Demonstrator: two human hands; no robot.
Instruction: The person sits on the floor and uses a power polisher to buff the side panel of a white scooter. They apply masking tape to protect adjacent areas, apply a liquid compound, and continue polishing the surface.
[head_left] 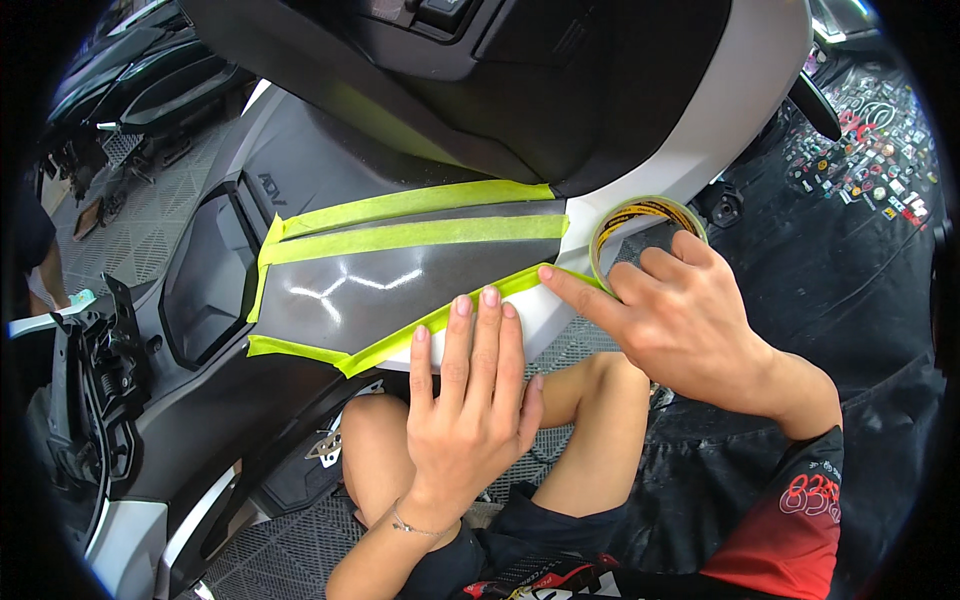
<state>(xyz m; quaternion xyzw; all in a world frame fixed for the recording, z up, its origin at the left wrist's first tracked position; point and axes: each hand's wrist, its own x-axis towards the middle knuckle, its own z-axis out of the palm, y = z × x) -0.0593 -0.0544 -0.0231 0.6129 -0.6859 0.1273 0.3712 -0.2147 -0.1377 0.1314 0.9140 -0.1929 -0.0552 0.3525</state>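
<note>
A dark grey scooter side panel (400,305) is framed with yellow-green masking tape. My left hand (468,430) lies with fingers stretched out, their tips on the lower tape strip (390,347) along the panel's edge. My right hand (690,325) has its fingers curled on a roll of masking tape (640,210), while its index finger presses the strip near the roll. That strip runs unbroken toward the roll. Above it cross a middle strip (420,237) and an upper strip (420,201). Shorter pieces mark the left side (262,280) and lower left corner (300,350).
White bodywork (690,130) curves up on the right beside the black upper body (620,60). Another dark vehicle (150,85) stands at the far left. Black sheeting (830,290) and a sticker-covered area (870,150) lie to the right. My bent knees are below the panel.
</note>
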